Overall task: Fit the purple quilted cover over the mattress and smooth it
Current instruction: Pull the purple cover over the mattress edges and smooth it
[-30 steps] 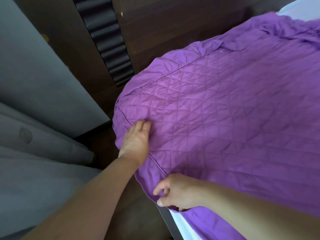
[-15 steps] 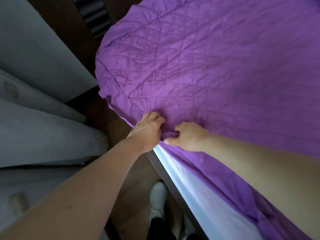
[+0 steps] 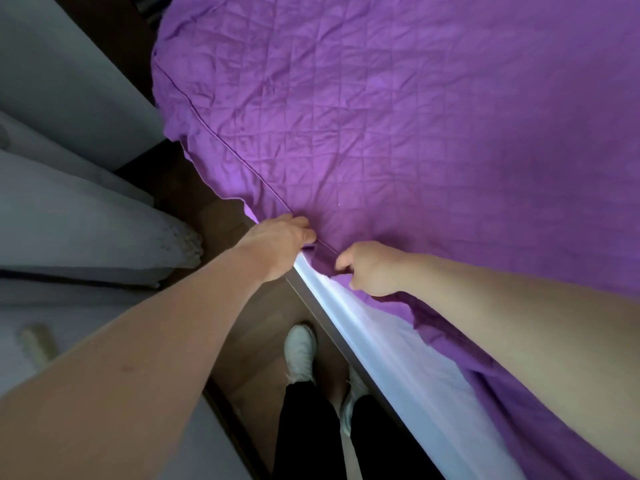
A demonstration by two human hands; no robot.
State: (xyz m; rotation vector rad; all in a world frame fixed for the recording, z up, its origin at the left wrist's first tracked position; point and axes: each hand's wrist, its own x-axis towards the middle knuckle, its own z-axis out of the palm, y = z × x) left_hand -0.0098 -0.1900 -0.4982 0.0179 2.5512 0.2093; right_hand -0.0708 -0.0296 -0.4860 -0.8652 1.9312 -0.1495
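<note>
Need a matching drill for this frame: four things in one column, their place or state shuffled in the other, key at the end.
Things:
1. right hand
2. mattress
3. shoe
4. curtain

Places or states:
A. white, on the floor
B. grey folds, far left
C. grips the edge of the purple cover
D. white side bare below the cover's hem

Pairs: 1-C; 2-D; 3-A; 4-B
</note>
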